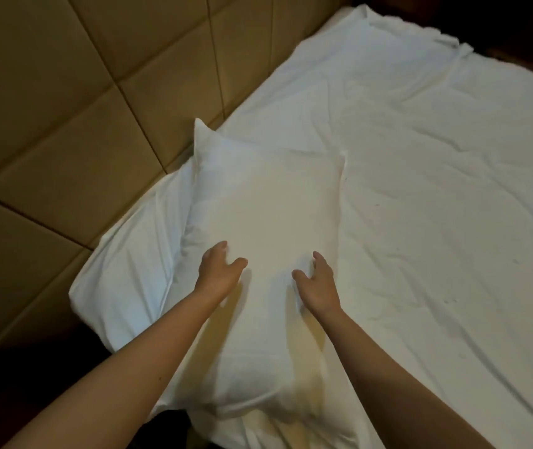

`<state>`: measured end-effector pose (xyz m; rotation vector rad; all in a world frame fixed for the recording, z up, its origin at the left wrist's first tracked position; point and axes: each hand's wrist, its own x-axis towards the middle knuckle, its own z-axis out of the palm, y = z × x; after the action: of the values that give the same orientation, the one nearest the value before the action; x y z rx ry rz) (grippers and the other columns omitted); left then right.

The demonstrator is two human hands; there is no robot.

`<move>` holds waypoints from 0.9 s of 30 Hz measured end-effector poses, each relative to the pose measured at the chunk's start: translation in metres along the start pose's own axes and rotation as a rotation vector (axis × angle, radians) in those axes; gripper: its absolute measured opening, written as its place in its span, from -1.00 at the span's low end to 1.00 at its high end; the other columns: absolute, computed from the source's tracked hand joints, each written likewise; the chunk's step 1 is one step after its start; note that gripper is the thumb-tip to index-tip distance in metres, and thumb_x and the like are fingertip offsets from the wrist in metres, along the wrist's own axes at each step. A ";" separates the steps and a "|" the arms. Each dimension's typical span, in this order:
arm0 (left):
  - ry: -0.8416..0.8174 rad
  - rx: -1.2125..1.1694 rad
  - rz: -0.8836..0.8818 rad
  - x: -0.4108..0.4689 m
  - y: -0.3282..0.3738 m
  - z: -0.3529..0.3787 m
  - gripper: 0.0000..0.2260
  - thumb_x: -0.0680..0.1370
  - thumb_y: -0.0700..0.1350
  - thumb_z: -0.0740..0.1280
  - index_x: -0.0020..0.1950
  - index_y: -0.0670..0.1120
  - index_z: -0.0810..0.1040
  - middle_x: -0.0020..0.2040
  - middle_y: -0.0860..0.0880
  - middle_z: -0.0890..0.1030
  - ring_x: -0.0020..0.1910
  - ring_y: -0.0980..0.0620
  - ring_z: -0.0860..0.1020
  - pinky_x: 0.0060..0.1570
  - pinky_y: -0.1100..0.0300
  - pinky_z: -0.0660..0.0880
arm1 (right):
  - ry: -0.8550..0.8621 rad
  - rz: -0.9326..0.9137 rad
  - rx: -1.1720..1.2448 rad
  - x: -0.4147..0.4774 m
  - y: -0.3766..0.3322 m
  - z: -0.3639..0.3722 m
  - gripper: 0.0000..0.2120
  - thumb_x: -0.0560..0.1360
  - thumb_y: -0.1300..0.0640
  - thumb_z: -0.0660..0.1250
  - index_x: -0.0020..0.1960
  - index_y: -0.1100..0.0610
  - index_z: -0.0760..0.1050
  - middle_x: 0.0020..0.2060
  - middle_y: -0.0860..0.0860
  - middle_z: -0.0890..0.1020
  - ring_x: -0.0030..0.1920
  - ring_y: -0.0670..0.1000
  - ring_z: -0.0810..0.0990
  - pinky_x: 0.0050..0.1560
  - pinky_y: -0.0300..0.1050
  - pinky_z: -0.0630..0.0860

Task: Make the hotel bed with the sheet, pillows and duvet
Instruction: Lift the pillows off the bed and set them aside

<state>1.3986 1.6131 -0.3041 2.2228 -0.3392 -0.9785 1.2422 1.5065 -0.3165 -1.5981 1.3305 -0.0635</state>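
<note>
Pillow is lying at the left end of the bed, on top of the white sheet, with its far-left corner sticking up just beside the padded headboard. Its near end is running under both forearms and is partly covered by them.

Left hand and right hand are reaching over the near half of the pillow, side by side but apart, thumbs pointing toward each other. Fingers of both are spread and only loosely bent, gripping nothing. Fingertips of both hands are foreshortened and hard to make out; cannot tell whether the palms are pressing the pillow or hovering just above it.

A white bulge is showing to the left of the pillow. Cannot tell whether it is a second pillow or the sheet-covered mattress corner.

Sheet is lying wrinkled across the bed toward the right, its right side cut off by the frame. The far corner is bunching in a loose fold. Surroundings beyond the bed are too dark to read.
</note>
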 end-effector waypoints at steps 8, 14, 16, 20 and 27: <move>0.095 0.401 -0.250 0.089 0.006 0.025 0.12 0.30 0.52 0.23 0.55 -0.04 -0.29 0.57 -0.05 -0.26 0.55 -0.07 -0.24 0.45 -0.24 -0.17 | 0.028 0.162 -0.240 0.077 0.010 0.023 -0.15 0.51 -0.37 0.11 0.58 0.04 -0.16 0.57 0.11 -0.01 0.55 0.16 0.01 0.52 0.13 0.04; 0.191 0.464 -0.282 0.133 -0.005 0.037 0.32 0.09 0.63 0.20 0.55 -0.14 -0.23 0.57 -0.18 -0.09 0.54 -0.17 -0.04 0.46 -0.24 -0.03 | 0.147 0.304 -0.313 0.115 0.010 0.036 0.02 0.32 -0.57 0.08 0.55 -0.05 -0.20 0.44 0.21 0.28 0.38 0.27 0.35 0.33 0.20 0.33; 0.250 0.508 -0.248 0.137 -0.010 0.040 0.31 0.06 0.65 0.15 0.53 -0.19 -0.09 0.49 -0.23 0.13 0.46 -0.21 0.16 0.39 -0.20 0.16 | 0.233 0.298 -0.406 0.121 0.008 0.044 0.02 0.33 -0.57 0.08 0.52 0.09 -0.02 0.30 0.19 0.41 0.27 0.24 0.45 0.21 0.14 0.40; 0.303 0.573 -0.223 0.145 -0.016 0.040 0.18 0.09 0.64 0.14 0.40 -0.21 0.12 0.33 -0.21 0.30 0.30 -0.20 0.32 0.23 -0.11 0.34 | 0.290 0.276 -0.450 0.129 0.008 0.055 -0.11 0.35 -0.55 0.08 0.27 0.20 0.26 0.13 0.12 0.51 0.14 0.21 0.52 0.07 0.08 0.44; 0.369 0.486 -0.121 0.142 -0.030 0.040 -0.04 0.20 0.56 0.25 0.23 -0.20 0.26 0.21 -0.16 0.46 0.20 -0.20 0.46 0.14 -0.06 0.37 | 0.254 0.236 -0.424 0.125 0.011 0.049 -0.21 0.38 -0.53 0.08 0.21 0.15 0.34 0.01 0.09 0.63 0.03 0.19 0.61 -0.01 0.02 0.45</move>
<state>1.4661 1.5487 -0.4223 2.8329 -0.2969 -0.5604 1.3125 1.4447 -0.4135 -1.8117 1.8135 0.1769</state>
